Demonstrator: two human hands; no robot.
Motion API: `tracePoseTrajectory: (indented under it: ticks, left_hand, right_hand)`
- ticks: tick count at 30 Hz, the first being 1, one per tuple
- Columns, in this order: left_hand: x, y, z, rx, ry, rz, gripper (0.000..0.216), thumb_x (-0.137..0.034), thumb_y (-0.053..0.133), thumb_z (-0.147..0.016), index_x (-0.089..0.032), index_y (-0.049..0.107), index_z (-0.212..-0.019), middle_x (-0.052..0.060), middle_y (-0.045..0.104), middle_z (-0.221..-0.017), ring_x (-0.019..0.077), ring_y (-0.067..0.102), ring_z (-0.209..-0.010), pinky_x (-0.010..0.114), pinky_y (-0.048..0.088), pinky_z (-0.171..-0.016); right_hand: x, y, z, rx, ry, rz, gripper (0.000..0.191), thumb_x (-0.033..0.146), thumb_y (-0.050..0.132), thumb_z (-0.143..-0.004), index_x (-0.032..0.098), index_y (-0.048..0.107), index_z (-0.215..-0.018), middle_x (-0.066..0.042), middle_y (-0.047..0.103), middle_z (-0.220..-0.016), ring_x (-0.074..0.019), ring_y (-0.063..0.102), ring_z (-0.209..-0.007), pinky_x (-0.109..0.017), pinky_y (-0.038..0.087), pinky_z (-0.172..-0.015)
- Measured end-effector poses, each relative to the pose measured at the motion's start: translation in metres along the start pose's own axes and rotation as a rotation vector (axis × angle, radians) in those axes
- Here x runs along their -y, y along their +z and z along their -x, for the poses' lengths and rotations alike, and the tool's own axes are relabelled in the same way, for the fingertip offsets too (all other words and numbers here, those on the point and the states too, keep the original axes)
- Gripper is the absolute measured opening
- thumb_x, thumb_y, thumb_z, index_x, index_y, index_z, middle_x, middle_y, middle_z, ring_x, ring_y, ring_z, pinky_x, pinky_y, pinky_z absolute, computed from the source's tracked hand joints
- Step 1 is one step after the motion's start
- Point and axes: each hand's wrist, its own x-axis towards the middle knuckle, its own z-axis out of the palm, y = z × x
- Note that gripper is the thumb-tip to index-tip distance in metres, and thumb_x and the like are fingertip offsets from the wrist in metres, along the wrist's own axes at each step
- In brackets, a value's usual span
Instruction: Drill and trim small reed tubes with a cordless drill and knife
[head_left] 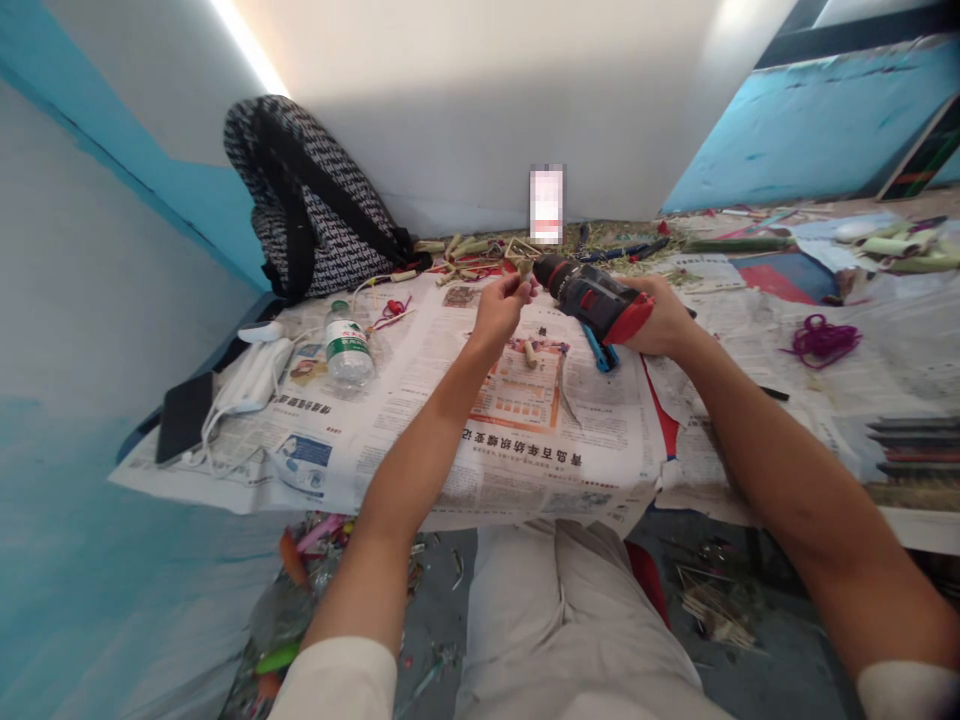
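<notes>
My right hand (661, 318) is wrapped round a black and red cordless drill (592, 298), its chuck pointing left. In the fingers of my left hand (502, 308) is a small pale-green stem piece (526, 270), right at the drill's front end. Whether a bit enters it cannot be made out. Below the drill lies a blue tool (598, 348), perhaps a utility knife, partly hidden. A short cut stem piece (530, 354) rests on the newspaper (420, 420) between my forearms.
On the left are a plastic bottle (348, 345), a black phone (184, 418), a white cable bundle (251, 380) and a patterned backpack (307, 200). Cut stems and shavings (465, 258) line the back. Purple cord (823, 341) lies right. A blurred upright screen (547, 203) stands behind.
</notes>
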Motion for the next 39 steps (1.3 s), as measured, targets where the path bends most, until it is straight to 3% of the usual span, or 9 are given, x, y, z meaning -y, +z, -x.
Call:
tracePoseTrajectory:
  ticks: [18, 25, 39]
  left_hand:
    - [-0.0023, 0.0032, 0.0026, 0.008, -0.012, -0.023, 0.028, -0.003, 0.058, -0.096, -0.017, 0.067, -0.073, 0.0, 0.065, -0.074, 0.0123, 0.059, -0.076, 0.028, 0.048, -0.085]
    - [-0.0022, 0.004, 0.0034, 0.006, 0.001, -0.055, 0.026, -0.006, 0.06, -0.095, -0.017, 0.065, -0.072, 0.0, 0.065, -0.072, 0.0115, 0.057, -0.072, 0.025, 0.047, -0.079]
    - [-0.0015, 0.003, 0.0041, 0.018, 0.013, -0.037, 0.025, -0.008, 0.063, -0.095, -0.017, 0.066, -0.073, 0.002, 0.067, -0.076, 0.0125, 0.059, -0.076, 0.027, 0.049, -0.084]
  right_hand:
    - [0.0073, -0.0016, -0.0009, 0.017, 0.024, 0.048, 0.023, 0.04, 0.069, -0.068, 0.022, 0.055, -0.071, 0.001, 0.048, -0.064, -0.0154, 0.044, -0.066, -0.031, 0.035, -0.063]
    - [0.0058, -0.0011, -0.0003, 0.018, 0.031, 0.073, 0.023, 0.04, 0.07, -0.068, 0.022, 0.057, -0.072, 0.0, 0.051, -0.064, -0.0168, 0.044, -0.066, -0.032, 0.036, -0.063]
    - [0.0021, 0.0, -0.0009, 0.009, 0.02, 0.051, 0.023, 0.042, 0.069, -0.069, 0.021, 0.062, -0.077, 0.002, 0.049, -0.065, -0.0162, 0.047, -0.065, -0.03, 0.037, -0.063]
